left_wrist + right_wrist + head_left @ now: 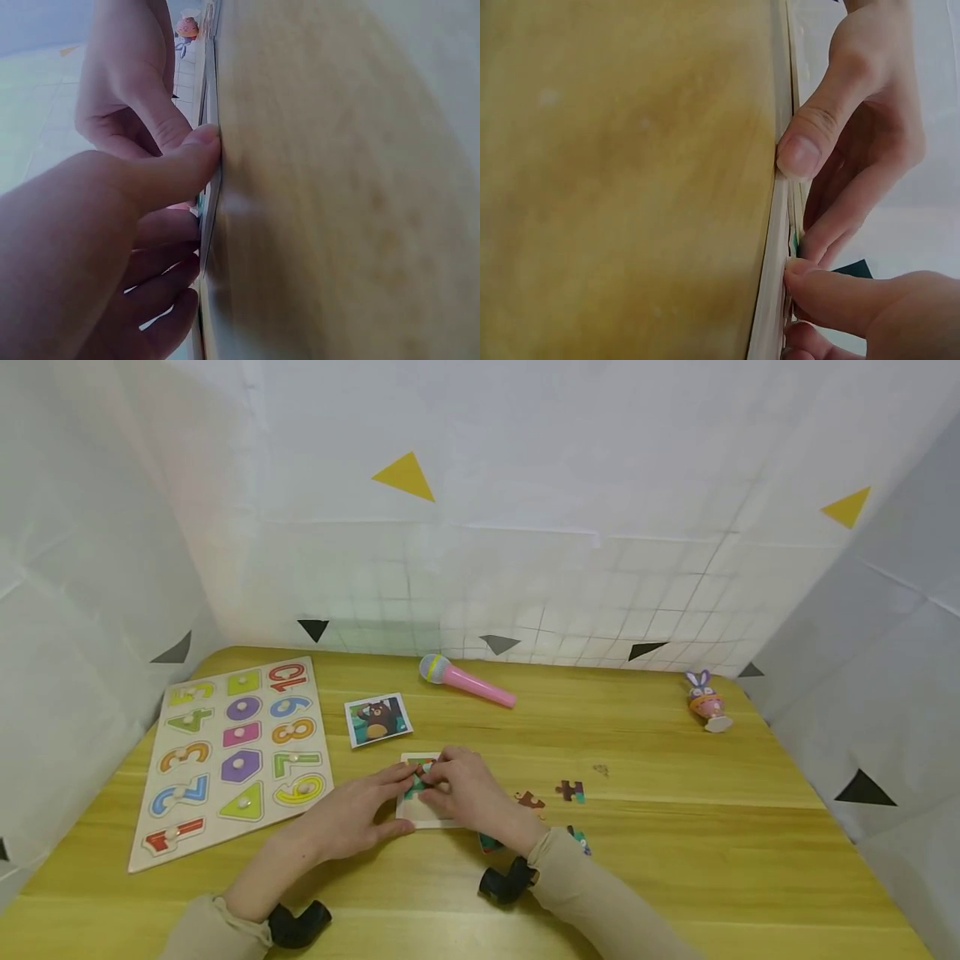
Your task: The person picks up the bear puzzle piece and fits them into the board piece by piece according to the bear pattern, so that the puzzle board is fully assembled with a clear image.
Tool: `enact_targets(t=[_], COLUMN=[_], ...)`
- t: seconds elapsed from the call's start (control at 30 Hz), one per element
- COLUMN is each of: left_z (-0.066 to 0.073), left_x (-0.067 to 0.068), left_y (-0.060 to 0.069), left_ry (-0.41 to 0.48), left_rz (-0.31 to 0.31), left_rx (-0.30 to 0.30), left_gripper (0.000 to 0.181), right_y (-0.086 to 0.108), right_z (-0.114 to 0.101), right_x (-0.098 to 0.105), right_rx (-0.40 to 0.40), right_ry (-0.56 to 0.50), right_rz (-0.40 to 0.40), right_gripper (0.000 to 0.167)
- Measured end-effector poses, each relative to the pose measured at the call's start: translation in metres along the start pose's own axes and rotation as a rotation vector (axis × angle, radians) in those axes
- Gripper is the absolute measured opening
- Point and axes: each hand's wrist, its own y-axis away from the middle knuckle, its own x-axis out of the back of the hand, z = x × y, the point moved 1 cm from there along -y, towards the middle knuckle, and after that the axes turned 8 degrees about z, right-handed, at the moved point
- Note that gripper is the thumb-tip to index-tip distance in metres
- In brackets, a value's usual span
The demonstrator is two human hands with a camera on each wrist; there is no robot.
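A small jigsaw tray [423, 816] lies on the wooden table, with green and orange puzzle pieces set in its upper left part. My left hand [354, 817] rests along its left side, the thumb [201, 142] against the near edge and the other fingers extended toward the pieces. Over the tray, my right hand [468, 789] pinches a puzzle piece between thumb and curled fingers; most of that piece is hidden. Loose brown puzzle pieces [572, 790] lie right of the tray, and others are partly covered by my right forearm. Behind the tray is a bear picture card [378, 720].
A wooden number board [217, 839] with pegged shapes lies at the left. A pink toy microphone [476, 683] lies at the back middle. At the far right is a bunny figure [707, 702]. White sheets with coloured triangles enclose the table on its back and sides.
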Motion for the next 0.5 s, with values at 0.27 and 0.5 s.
enact_targets(t=[0.27, 0.5], left_z=[0.0029, 0.0041], left_x=[0.0002, 0.0020], left_y=[-0.0015, -0.0017], left_ry=[-0.039, -0.021], left_rz=[-0.013, -0.021], left_rx=[-0.021, -0.001], left_gripper=[0.068, 0.067], right_y=[-0.0019, -0.0040], right_z=[0.0059, 0.0069], right_x=[0.0035, 0.0015], right_rx=[0.102, 0.123], right_ry=[-0.061, -0.040], right_rz=[0.022, 0.027], right_gripper=[0.019, 0.021])
